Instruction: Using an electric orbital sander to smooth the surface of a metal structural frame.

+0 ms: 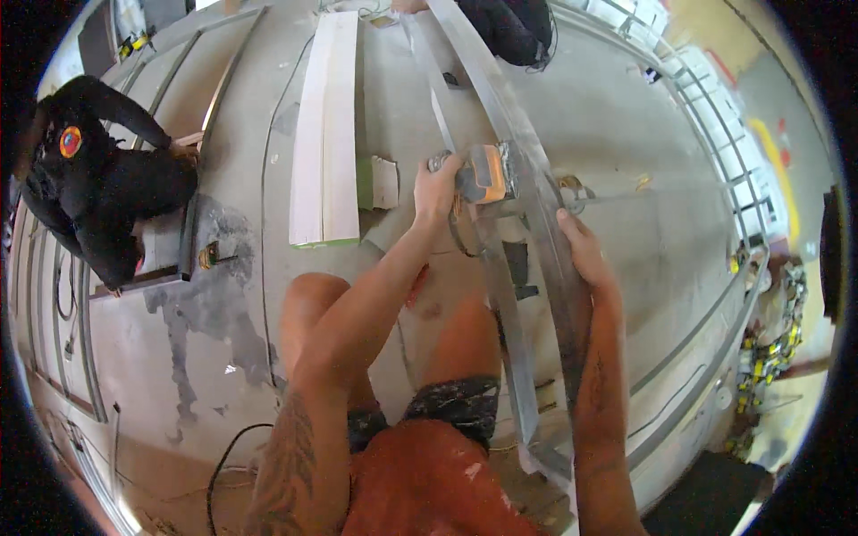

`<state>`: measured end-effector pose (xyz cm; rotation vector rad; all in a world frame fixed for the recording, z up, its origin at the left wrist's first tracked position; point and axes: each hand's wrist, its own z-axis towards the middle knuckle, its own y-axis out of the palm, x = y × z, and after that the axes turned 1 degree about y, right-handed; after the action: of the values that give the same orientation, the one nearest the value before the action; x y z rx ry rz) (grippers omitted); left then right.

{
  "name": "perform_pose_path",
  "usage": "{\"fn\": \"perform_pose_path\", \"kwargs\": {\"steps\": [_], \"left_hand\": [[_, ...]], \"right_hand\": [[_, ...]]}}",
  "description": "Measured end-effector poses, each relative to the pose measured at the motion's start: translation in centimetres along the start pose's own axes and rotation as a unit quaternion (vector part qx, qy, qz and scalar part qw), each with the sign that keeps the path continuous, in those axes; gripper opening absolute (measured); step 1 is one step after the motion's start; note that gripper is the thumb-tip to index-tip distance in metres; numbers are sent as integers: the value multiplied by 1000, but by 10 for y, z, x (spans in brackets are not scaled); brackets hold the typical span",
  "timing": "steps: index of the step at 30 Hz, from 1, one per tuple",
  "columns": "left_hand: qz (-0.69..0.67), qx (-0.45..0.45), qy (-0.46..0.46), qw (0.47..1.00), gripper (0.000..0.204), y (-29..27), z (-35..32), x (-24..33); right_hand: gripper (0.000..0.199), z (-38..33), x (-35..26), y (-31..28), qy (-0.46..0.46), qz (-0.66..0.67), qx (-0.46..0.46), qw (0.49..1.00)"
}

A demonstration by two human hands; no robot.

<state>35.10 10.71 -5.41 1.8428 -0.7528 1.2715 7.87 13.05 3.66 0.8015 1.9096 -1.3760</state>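
My left hand [435, 189] is closed around the grip of an orange-and-black power tool [484, 175], whose exact kind I cannot make out. The tool sits between two long metal bars, up against the right one. That grey metal bar [540, 192] runs from the far edge down toward my body. My right hand [586, 252] grips its right side, thumb on top, the other fingers mostly hidden. To the left of it lies a second, narrower metal bar [500, 313]. A black cord hangs just below the tool.
A long white board [323, 134] lies left of centre. At the far left a person in black [107, 179] crouches by a metal frame [189, 214]; another person in dark clothes [509, 27] is at the far end. A small tool [211, 256] rests on the floor. Metal railings line the right.
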Motion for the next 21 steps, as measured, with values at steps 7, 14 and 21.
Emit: {"fn": "perform_pose_path", "kwargs": {"steps": [7,14,21], "left_hand": [[4,10,-18,1000,72,0,-20,-19],[-34,-13,6,999,58,-2,10,-12],[-10,-4,-73,997,63,2,-26,-11]], "right_hand": [[77,-7,-17,8,-13,11,-11,1000],[76,2,-7,11,-20,44,-30,998],[79,0,-8,6,9,56,-18,998]]}}
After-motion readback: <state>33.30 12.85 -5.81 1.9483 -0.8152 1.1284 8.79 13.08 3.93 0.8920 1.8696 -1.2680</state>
